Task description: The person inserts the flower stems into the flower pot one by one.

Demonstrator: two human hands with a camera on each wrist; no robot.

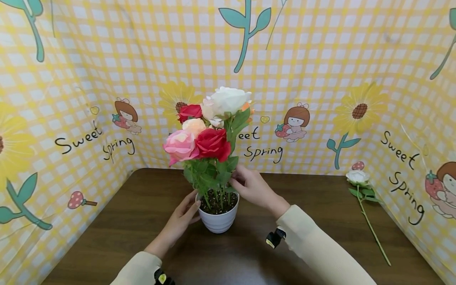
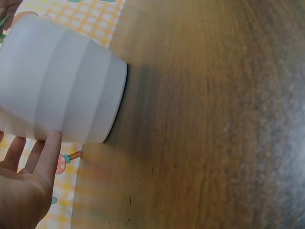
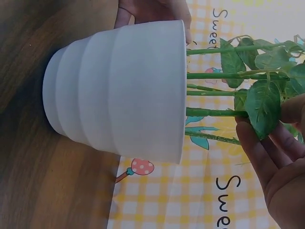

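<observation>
A white ribbed pot (image 1: 218,221) filled with dark soil stands on the table. Out of it rise several green stems (image 3: 214,112) with leaves, topped by a white rose (image 1: 229,99), red roses (image 1: 213,143), a pink rose (image 1: 180,145) and a peach one. My left hand (image 1: 181,215) rests against the pot's left side, its fingers (image 2: 49,155) fairly straight along the wall. On the other side, just above the rim, my right hand (image 1: 254,187) pinches a rose stem among the leaves. A leaf (image 3: 263,109) partly covers these fingertips.
To the right, a single white rose (image 1: 358,177) with a long stem lies on the dark wooden table (image 1: 299,245). Yellow checked cloth (image 1: 313,63) printed with flowers and words walls in the back and both sides.
</observation>
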